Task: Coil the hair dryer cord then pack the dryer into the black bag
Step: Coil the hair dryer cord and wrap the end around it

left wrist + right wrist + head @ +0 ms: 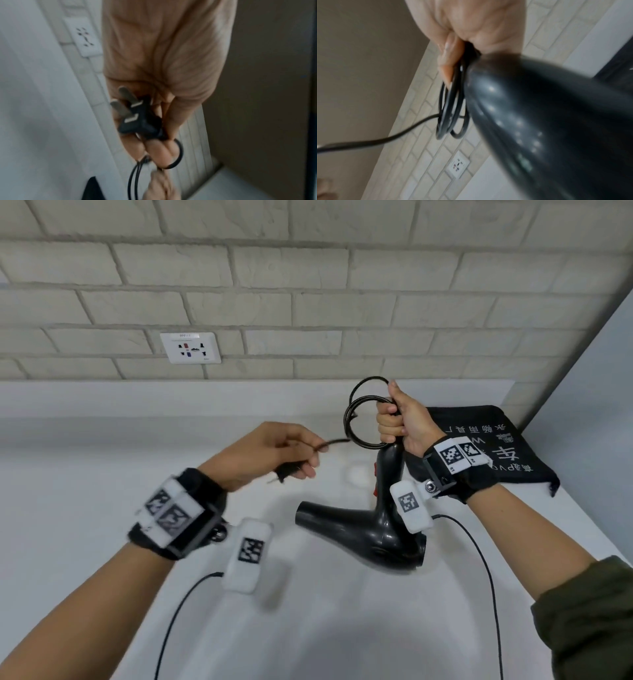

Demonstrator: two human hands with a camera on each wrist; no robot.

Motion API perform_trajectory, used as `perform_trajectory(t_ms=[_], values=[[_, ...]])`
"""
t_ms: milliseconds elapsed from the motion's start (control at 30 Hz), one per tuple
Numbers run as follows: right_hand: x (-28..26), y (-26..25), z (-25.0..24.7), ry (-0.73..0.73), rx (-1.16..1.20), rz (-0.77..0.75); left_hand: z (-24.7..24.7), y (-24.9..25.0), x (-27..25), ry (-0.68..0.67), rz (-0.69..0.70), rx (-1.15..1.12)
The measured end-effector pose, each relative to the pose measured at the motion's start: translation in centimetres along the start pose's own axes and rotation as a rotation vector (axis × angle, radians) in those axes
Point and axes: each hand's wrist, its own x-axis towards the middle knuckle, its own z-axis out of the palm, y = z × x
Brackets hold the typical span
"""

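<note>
Hair dryer (pixel 370 529) hangs nozzle-down above the worktop (pixel 102 481), left of the black bag (pixel 496 446). Right hand (pixel 404 422) grips its handle and the cord (pixel 366 412) loops; left hand (pixel 270 453) pinches the plug (pixel 137 119). The last loop should probably match the others, the plug tucked in.

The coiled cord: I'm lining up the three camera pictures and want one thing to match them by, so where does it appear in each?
Head: the coiled cord sits centre-right, pinched by the right hand against the hair dryer handle.
Left wrist: its loops hang at the bottom centre, below the plug.
Right wrist: the loops hang mid-frame, left of the dryer's body.
Shared landmark: the white wall socket.
</note>
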Motion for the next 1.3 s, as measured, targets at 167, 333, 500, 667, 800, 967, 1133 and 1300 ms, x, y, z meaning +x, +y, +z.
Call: perform_trajectory(t_ms=[167,333,500,667,800,967,1133,1300], values=[[-0.6,-0.3,-1.4,0.006,0.052,0.02,-6.8,-2.4,0.0,0.423,0.02,-0.358],[-1.1,-0.4,0.0,-0.027,-0.009,0.014,-4.0,-6.9,1.4,0.354,-0.28,0.017],[-1.1,-0.2,1.0,0.011,-0.041,0.004,-0.2,-5.7,2.8,-0.012,-0.267,-0.202],[-1.3,0.0,1.2,0.061,-0.044,-0.029,0.3,-3.2,4.1,-0.303,-0.201,-0.375],[-1.2,0.1,1.3,0.083,-0.051,-0.054,0.1,-2.1,3.9,-0.441,-0.191,-0.512],[-1.4,0.1,2.0,0.065,-0.119,-0.061,0.5,-1.0,4.2,-0.514,-0.232,-0.47],[-2.0,0.0,2.6,0.044,-0.158,-0.078,2.6,2.1,4.7,-0.251,-0.316,-0.084],[-2.3,0.0,2.8,0.043,-0.179,-0.093,4.9,2.5,5.7,0.08,-0.199,0.288]])
